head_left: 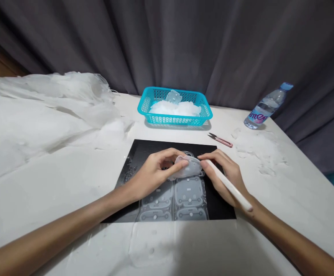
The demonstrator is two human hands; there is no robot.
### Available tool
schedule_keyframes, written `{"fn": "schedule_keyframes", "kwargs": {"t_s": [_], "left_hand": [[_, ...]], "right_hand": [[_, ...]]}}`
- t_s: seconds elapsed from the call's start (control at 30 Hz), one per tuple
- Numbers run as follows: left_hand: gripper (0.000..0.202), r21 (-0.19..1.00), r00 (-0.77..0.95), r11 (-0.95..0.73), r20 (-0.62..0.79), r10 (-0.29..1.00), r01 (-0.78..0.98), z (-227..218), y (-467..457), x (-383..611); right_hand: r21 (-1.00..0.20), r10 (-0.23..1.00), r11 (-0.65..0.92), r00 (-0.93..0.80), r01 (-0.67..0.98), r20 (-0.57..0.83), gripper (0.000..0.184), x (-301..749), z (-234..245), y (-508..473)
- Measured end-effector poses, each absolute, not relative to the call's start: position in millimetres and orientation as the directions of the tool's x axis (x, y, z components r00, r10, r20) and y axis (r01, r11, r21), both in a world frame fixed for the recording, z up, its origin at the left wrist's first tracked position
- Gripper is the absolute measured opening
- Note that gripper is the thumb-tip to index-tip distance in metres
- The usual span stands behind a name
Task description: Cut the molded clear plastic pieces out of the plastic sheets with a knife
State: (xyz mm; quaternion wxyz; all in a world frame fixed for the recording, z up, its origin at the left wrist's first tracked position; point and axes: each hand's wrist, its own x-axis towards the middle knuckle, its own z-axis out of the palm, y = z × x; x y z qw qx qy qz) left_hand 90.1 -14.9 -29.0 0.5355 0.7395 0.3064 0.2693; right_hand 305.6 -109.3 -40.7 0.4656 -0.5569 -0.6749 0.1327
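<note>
My left hand [167, 165] pinches a translucent, rounded silicone piece [192, 167] between thumb and fingers, lifted a little above a black mat [221, 209]. At the piece's right edge, my right hand [222, 172] is closed around a slim white pen-like tool [230, 186]. The tool's tip is hidden by the fingers. Below the hands, a clear molded sheet [190, 191] with several rounded panels lies over the mat and runs past its front edge onto the white table.
Behind the mat stands a turquoise basket [175, 119] with translucent pieces inside. Pink-handled thread snips [221, 140] lie right of it, near clear scraps [263, 151] and a water bottle [266, 108]. A large heap of translucent sheets [48, 119] covers the left side.
</note>
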Motion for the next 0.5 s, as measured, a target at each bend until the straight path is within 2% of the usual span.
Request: {"fn": "schedule_keyframes", "kwargs": {"t_s": [0.13, 0.27, 0.5], "left_hand": [[0.028, 0.979, 0.623, -0.132, 0.005, 0.782, 0.158, -28.2, -19.0, 92.6], [0.031, 0.99, 0.629, -0.059, -0.036, 0.777, 0.13, -31.4, -16.7, 92.1], [0.032, 0.97, 0.679, -0.115, -0.062, 0.732, 0.212, -36.3, -9.1, 92.4]], "right_hand": [[-0.648, 0.877, 0.401, -0.068, 0.647, 0.475, 0.012, 305.4, -51.8, -108.7], [-0.612, 0.87, 0.42, -0.106, 0.67, 0.482, 0.008, 309.2, -55.8, -105.6], [-0.595, 0.875, 0.422, -0.135, 0.684, 0.465, 0.008, 308.2, -54.0, -102.6]]}}
